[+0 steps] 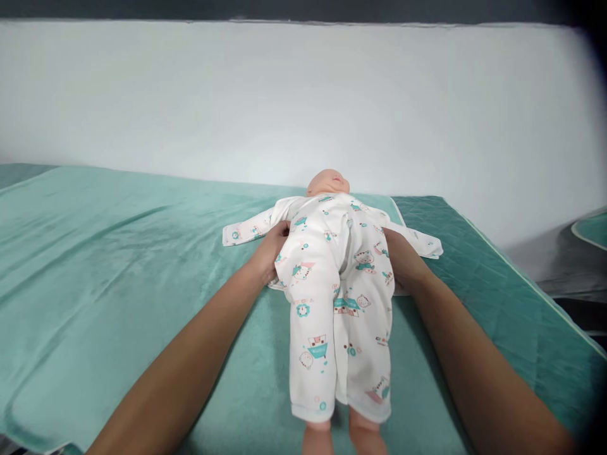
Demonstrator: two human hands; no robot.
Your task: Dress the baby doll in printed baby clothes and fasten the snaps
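1. A pale pink baby doll of smooth plastic (327,183) lies on its back in the middle of the frame, head at upper centre and legs running to the bottom edge.
2. It wears a white long-sleeved cloth top (332,205) and white cloth trousers (313,354), both printed with small teal, pink and brown figures such as cats, boats and houses. The border between the two garments is hard to make out around the waist.
3. The sleeves spread outward, one towards centre left, the other towards centre right. At bottom centre, the doll's bare lower legs show below the trouser cuffs.
4. The person's left hand (275,249), left of centre, is against the side of the clothing at the doll's waist. Its fingers are partly bent and their tips are hidden by the cloth, so whether it grips the fabric cannot be told.
5. The person's right hand (397,256), right of centre, is at the opposite side of the waist. Its fingers are behind the clothing; how wide they are spread cannot be told.
6. Both bare forearms reach in from the lower corners, flanking the doll.
7. Beneath lies a soft light-teal cloth (118,303), wrinkled at left; a darker green quilted pad (488,297) with a pale edging shows at right.
8. A plain white wall (284,95) fills the upper frame, below a dark grey band (284,9).
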